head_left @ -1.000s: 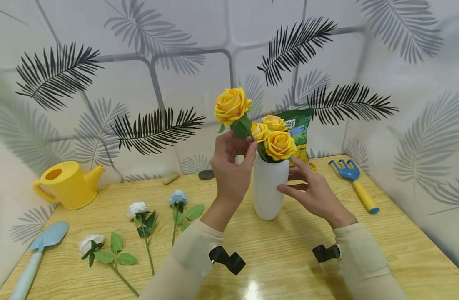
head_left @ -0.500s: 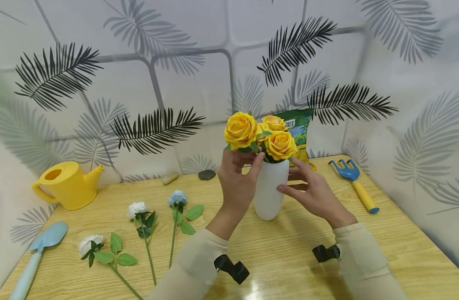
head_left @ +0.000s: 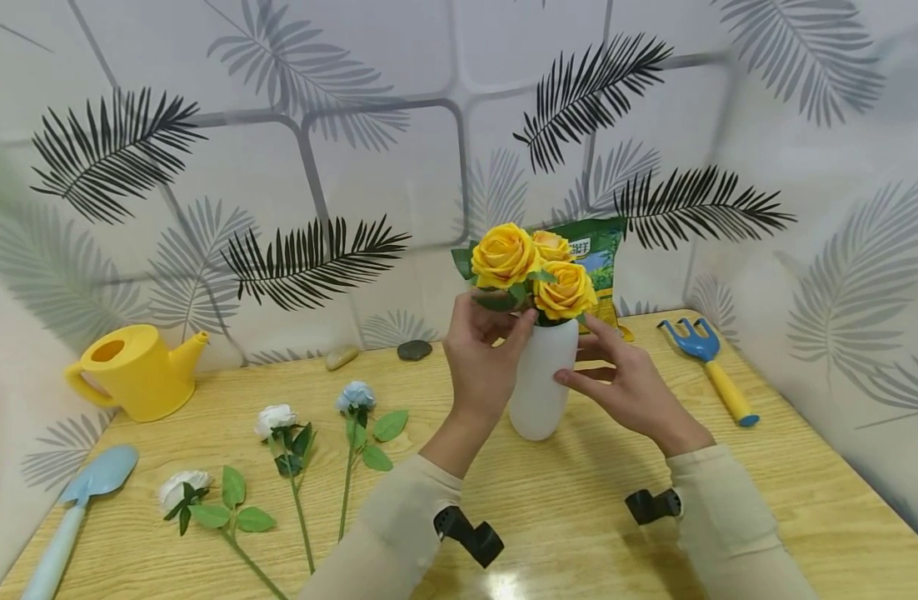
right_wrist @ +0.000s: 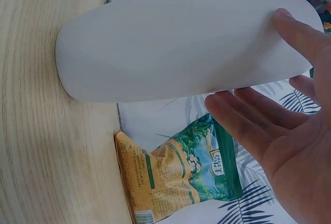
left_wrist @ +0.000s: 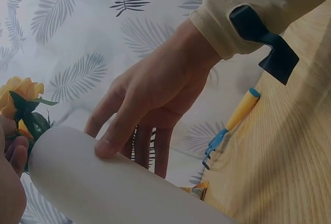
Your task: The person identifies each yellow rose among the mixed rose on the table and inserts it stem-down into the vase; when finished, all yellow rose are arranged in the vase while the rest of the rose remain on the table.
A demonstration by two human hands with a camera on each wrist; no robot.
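My left hand (head_left: 480,358) pinches the stem of a yellow rose (head_left: 505,256) just at the mouth of a tall white vase (head_left: 537,387). Green leaves surround the bloom; the lower stem is hidden by the hand and vase. Other yellow roses (head_left: 565,290) stand in the vase, close behind and to the right. On the vase's right side my right hand (head_left: 627,379) steadies it, thumb on the near face and fingers round the side, as the right wrist view shows with the thumb (right_wrist: 297,30). The vase stands upright on the wooden table (head_left: 579,517).
Two white roses (head_left: 183,490) and a blue rose (head_left: 356,397) lie at the left. Beyond them are a yellow watering can (head_left: 147,371) and a light blue trowel (head_left: 92,483). A hand rake (head_left: 706,358) lies right. A green bag (head_left: 600,258) stands behind the vase; two pebbles (head_left: 414,350) lie at the back.
My left hand has moved down and right, lowering the yellow rose from upper left of the vase to beside the other blooms. The right hand and vase have stayed in place.
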